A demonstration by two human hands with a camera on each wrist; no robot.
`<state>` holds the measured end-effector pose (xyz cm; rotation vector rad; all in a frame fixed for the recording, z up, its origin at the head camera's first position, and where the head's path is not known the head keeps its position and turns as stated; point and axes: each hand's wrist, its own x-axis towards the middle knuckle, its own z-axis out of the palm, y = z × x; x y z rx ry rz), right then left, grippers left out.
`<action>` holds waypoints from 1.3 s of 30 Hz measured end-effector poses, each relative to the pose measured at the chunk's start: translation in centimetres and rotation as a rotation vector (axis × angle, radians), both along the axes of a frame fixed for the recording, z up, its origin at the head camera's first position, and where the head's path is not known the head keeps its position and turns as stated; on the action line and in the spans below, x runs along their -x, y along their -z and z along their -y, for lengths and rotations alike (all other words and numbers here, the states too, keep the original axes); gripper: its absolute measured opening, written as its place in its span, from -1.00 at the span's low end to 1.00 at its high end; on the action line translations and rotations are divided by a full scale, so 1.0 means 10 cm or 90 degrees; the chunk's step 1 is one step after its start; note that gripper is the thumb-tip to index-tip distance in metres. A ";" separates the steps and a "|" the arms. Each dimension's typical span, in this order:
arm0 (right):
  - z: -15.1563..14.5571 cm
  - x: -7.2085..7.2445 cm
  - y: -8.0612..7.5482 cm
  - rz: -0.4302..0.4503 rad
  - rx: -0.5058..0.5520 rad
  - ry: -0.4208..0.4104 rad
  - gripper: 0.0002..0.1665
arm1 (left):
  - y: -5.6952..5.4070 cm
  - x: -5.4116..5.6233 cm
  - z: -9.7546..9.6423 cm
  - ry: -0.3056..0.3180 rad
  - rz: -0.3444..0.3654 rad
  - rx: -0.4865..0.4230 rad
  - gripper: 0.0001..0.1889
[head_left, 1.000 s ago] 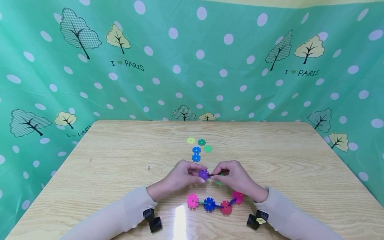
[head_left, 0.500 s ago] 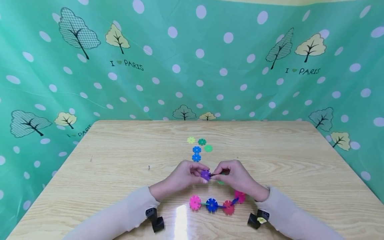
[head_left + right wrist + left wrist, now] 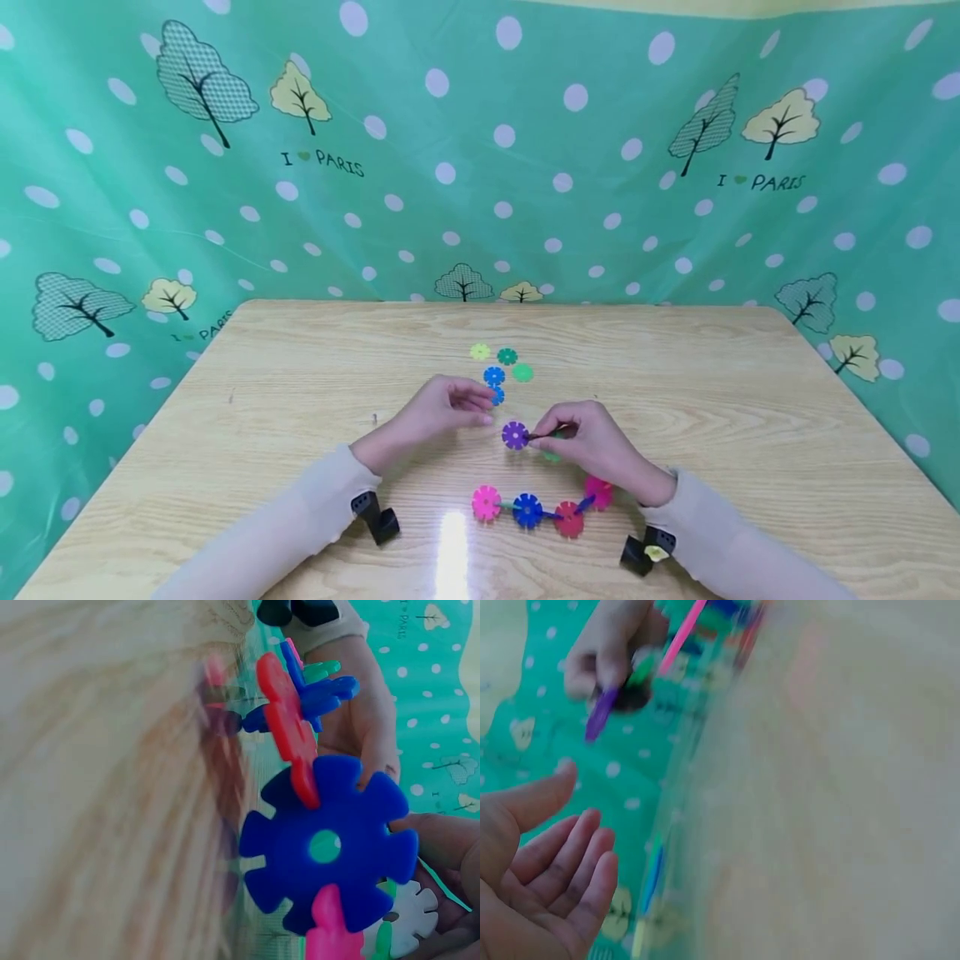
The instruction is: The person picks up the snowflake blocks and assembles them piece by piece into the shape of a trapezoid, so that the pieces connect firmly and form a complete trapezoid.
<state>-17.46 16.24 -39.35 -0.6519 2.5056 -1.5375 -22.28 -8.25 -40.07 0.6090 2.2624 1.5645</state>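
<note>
My right hand (image 3: 588,437) pinches a dark, edge-on notched snowflake disc (image 3: 539,435) between thumb and fingers. On its left end sits a purple snowflake disc (image 3: 515,436), facing the head camera. A green disc (image 3: 553,450) shows partly behind that hand. Below, the linked chain curves through a pink disc (image 3: 598,492), a red disc (image 3: 569,520), a dark blue disc (image 3: 527,511) and another pink disc (image 3: 487,503) at its left end. My left hand (image 3: 442,407), fingers loosely extended and holding nothing, reaches beside a loose blue disc (image 3: 497,396), partly covering it.
Further back on the wooden table (image 3: 300,358) lie a second blue disc (image 3: 493,376), a light green disc (image 3: 522,372), a dark green disc (image 3: 507,357) and a yellow disc (image 3: 480,352). A green polka-dot cloth (image 3: 480,192) hangs behind the table.
My left hand has let go of the purple disc and moved back and to the left, toward the loose blue discs. The right hand stays almost in place, still pinching the dark disc.
</note>
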 end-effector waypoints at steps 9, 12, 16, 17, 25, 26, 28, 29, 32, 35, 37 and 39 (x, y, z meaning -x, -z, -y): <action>0.00 0.01 0.03 0.020 -0.005 -0.008 -0.95 | 0.05 0.53 0.10 -0.130 0.024 0.002 -0.59; -0.01 0.01 0.04 0.027 0.000 -0.016 -0.96 | 0.06 0.66 0.08 -0.138 0.034 0.028 -0.57; -0.01 0.02 0.05 0.029 0.002 -0.022 -0.96 | 0.08 0.80 0.05 -0.130 0.019 0.069 -0.56; -0.01 0.02 0.05 0.029 0.003 -0.023 -0.96 | 0.09 0.84 0.04 -0.130 0.009 0.080 -0.55; -0.01 0.03 0.05 0.032 -0.001 -0.027 -0.96 | 0.15 0.98 -0.01 -0.137 -0.039 0.136 -0.53; -0.02 0.03 0.05 0.032 0.000 -0.029 -0.96 | 0.16 0.98 -0.02 -0.138 -0.047 0.144 -0.54; -0.02 0.02 0.05 0.032 0.002 -0.031 -0.95 | 0.16 0.98 -0.03 -0.140 -0.064 0.162 -0.56; -0.02 0.02 0.05 0.033 0.002 -0.032 -0.95 | 0.16 0.97 -0.04 -0.141 -0.072 0.172 -0.56; -0.02 0.02 0.04 0.034 0.002 -0.031 -0.96 | 0.15 0.96 -0.06 -0.142 -0.089 0.192 -0.60; -0.02 0.01 0.04 0.032 0.001 -0.030 -0.96 | 0.14 0.95 -0.07 -0.144 -0.098 0.201 -0.64; -0.02 0.02 0.04 0.030 0.002 -0.031 -0.96 | 0.14 0.94 -0.08 -0.143 -0.104 0.209 -0.65; -0.02 0.02 0.04 0.026 0.005 -0.034 -0.96 | 0.13 0.94 -0.07 -0.139 -0.107 0.213 -0.64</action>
